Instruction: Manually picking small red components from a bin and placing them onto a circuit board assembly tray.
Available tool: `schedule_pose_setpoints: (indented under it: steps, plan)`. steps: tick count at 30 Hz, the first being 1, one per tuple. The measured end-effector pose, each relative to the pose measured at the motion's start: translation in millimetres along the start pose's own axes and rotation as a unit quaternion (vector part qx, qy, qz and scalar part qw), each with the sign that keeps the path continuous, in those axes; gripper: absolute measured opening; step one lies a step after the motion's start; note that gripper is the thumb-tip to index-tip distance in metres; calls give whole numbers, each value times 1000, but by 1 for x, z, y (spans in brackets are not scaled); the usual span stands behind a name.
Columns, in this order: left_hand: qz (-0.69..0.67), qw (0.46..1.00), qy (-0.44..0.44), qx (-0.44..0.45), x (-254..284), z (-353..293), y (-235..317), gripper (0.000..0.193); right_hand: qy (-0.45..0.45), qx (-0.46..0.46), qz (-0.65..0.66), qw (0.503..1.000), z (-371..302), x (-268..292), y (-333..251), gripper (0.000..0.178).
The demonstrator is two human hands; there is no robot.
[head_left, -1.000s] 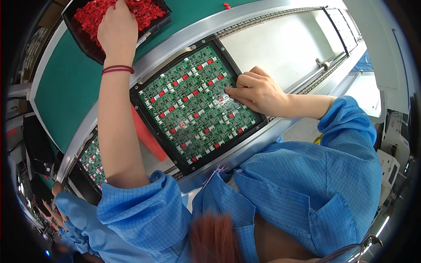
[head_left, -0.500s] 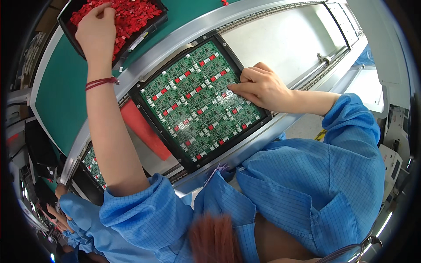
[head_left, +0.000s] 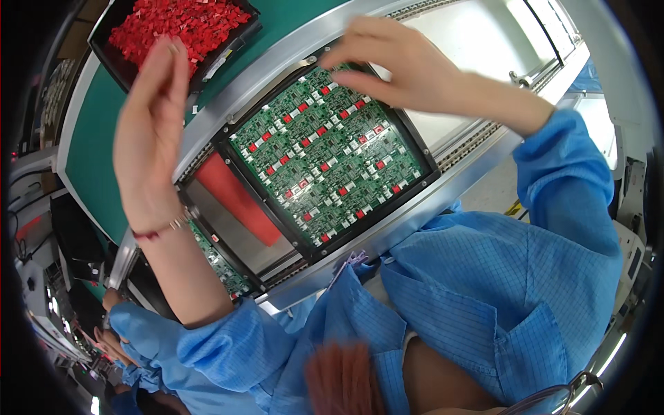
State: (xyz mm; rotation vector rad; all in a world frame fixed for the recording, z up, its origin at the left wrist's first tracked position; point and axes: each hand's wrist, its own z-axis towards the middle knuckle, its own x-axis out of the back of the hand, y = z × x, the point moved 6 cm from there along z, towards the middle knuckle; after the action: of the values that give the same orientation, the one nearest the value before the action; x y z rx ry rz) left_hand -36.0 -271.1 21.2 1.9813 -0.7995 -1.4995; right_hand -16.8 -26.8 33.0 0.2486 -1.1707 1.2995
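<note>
A black-framed panel of green circuit boards [head_left: 325, 180] lies on the conveyor before me, dotted with red and white connectors. Over its far right corner hovers my right hand [head_left: 408, 66], thumb and forefinger apart with nothing visible between them. My left hand [head_left: 149, 138] is raised at the near side of a black bin [head_left: 238, 45] heaped with small red connectors [head_left: 187, 31]. Its fingertips are pressed together; motion blur and the fingers themselves hide whatever they hold.
Left of the panel, a red sheet [head_left: 238, 200] shows between the conveyor rails. A second framed circuit panel [head_left: 221, 263] sits further left, partly behind my left forearm. A green worktop [head_left: 93, 149] carries the bin. Another person's blue sleeve [head_left: 149, 332] is at lower left.
My left hand has come back from the connector heap toward me. The right hand has lifted off the panel's right side to its far corner. The second panel has come further into view.
</note>
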Motion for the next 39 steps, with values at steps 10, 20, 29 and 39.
schedule_pose_setpoints:
  steps: [10,20,29,39]
  plan:
    - [109,961,56,248,60,-135,-87,24,-107,-1,-207,972,153,-113,3,20]
    - [122,971,81,188,59,-164,-93,20,-176,-72,-158,969,175,-130,13,17]
    - [135,979,127,85,80,-203,-52,11,-125,25,-122,984,193,-165,5,16]
    - [228,946,28,228,61,-213,-106,20,-83,-19,-181,980,176,-112,-12,14]
